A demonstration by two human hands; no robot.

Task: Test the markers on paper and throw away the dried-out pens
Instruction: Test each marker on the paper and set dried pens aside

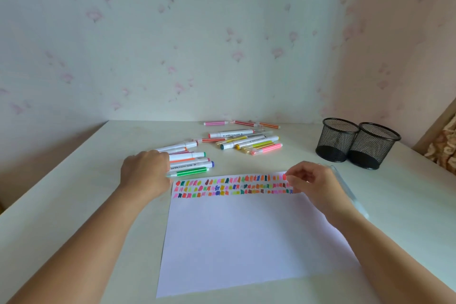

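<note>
Green marker (192,171) lies left-to-right beside left hand (145,173).

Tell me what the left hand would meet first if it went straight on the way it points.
Probably the green marker, lying right at the fingertips of the left hand; whether they already touch is unclear.

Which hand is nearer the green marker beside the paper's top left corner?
Left. The left hand sits at the end of the green marker; the right hand is over the top right corner of the paper, well apart.
</note>
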